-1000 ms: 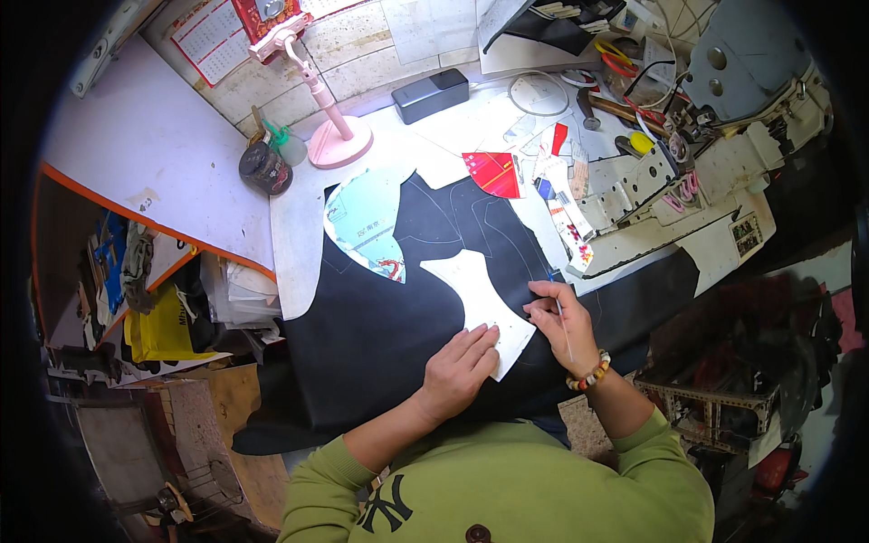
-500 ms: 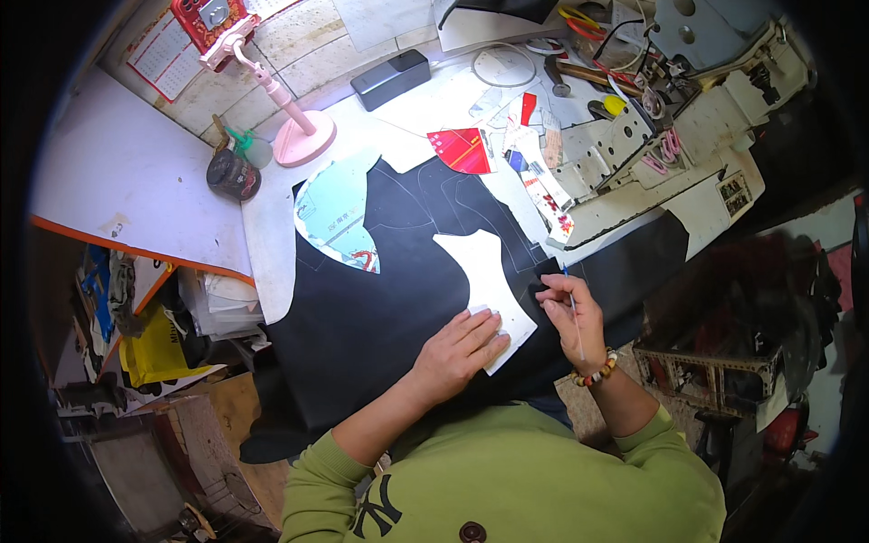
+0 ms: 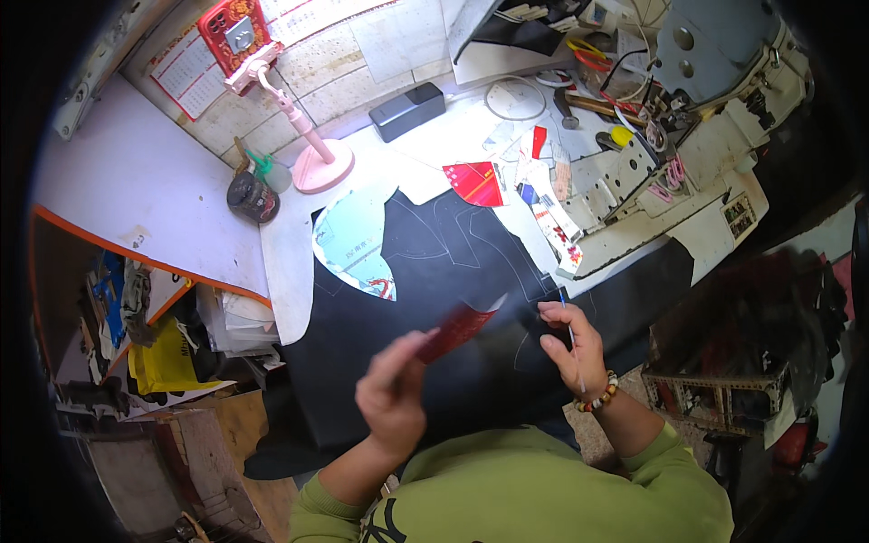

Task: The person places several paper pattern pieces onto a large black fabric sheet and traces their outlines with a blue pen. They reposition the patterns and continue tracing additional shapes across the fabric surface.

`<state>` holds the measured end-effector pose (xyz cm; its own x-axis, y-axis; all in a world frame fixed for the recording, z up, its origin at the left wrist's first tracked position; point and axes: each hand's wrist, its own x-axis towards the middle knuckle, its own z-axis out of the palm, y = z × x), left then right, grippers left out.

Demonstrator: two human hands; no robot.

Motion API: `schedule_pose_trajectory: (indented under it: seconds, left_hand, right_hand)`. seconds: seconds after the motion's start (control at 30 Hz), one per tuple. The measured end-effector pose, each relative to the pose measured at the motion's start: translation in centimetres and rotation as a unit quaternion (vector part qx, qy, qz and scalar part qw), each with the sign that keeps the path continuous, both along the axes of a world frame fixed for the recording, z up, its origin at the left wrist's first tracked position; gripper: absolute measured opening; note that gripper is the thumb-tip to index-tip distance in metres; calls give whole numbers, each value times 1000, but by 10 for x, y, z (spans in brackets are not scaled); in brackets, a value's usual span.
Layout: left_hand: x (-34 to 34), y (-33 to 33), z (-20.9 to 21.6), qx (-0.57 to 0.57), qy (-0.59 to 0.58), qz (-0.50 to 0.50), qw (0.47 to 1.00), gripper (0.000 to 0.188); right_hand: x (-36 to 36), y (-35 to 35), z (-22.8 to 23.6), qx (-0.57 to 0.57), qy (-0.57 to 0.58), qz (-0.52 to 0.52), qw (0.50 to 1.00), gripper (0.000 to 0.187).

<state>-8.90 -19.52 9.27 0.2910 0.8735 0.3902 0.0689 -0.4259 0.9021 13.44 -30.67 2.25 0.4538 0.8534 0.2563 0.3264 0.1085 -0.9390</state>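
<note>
My left hand (image 3: pixel 394 389), smeared by motion, holds a cardboard pattern piece (image 3: pixel 460 330) up off the black sheet material (image 3: pixel 362 353); the piece's dark red side shows. My right hand (image 3: pixel 577 348) has its fingers closed around a thin marking pen (image 3: pixel 572 337) with a blue tip. Fine pale outlines run over the black sheet ahead of both hands. A light blue pattern piece (image 3: pixel 353 244) lies flat on the sheet's left part. Farther off, a red pattern piece (image 3: pixel 475 184) lies at the sheet's far edge.
A pink phone stand (image 3: pixel 324 166) holds a red phone at the back left, beside a dark jar (image 3: pixel 252 197). A black box (image 3: pixel 407 111) stands by the wall. At the right is a sewing machine (image 3: pixel 715 118), with a hammer (image 3: pixel 566 109) and card scraps near it.
My left hand has lifted the pattern piece off the sheet and drawn it left, turning its white face away. Outlines now show where it lay. The view has shifted slightly.
</note>
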Motion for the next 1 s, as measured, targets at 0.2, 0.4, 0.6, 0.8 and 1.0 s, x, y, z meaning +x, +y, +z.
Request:
schedule_pose_trajectory:
  seconds: [0.2,0.4,0.6,0.8,1.0]
  left_hand:
    - [9,67,-38,-411,-177,-46,893,32]
    - [15,86,-66,-341,70,-11,937,60]
    - [17,98,-76,-225,235,-4,946,64]
    - [2,129,-68,-265,-141,16,954,54]
    - [-31,206,-70,-217,-125,189,950,52]
  right_hand:
    - [-24,11,-1,-47,253,73,964,36]
    - [-41,10,-15,-120,218,76,966,30]
    - [-38,9,-15,-125,208,91,966,31]
    - [-21,26,1,-91,150,78,981,26]
    - [33,67,37,-35,-83,34,995,23]
